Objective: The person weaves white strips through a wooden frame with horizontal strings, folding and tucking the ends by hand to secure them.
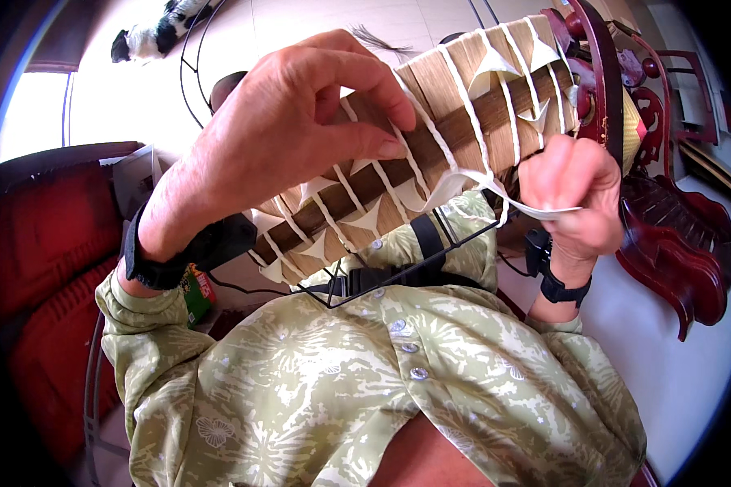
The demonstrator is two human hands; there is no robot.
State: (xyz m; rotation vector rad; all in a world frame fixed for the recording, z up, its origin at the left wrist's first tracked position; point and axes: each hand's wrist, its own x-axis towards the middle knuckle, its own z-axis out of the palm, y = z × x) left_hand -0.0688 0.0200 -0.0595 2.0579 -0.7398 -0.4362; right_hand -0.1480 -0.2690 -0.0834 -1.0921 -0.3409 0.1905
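Observation:
A long woven piece (455, 81) of tan flat strips with a dark brown band runs diagonally in front of me, apparently against a thin black wire frame (365, 294). White twisted cords (463, 105) cross it in rows, and pointed pale tabs (491, 66) stick out between them. My left hand (300, 122) reaches over the piece, its thumb and forefinger closed around one cord near the middle. At the right end, my right hand (573, 191), partly blurred, grips a white strip (536, 209) that loops back to the lower edge of the piece.
Dark red carved wooden furniture (674, 260) stands close on the right. A red cushioned seat (49, 235) is at the left, beside a green and red packet (196, 294). A black-and-white animal (158, 36) lies on the pale tiled floor (292, 20) beyond.

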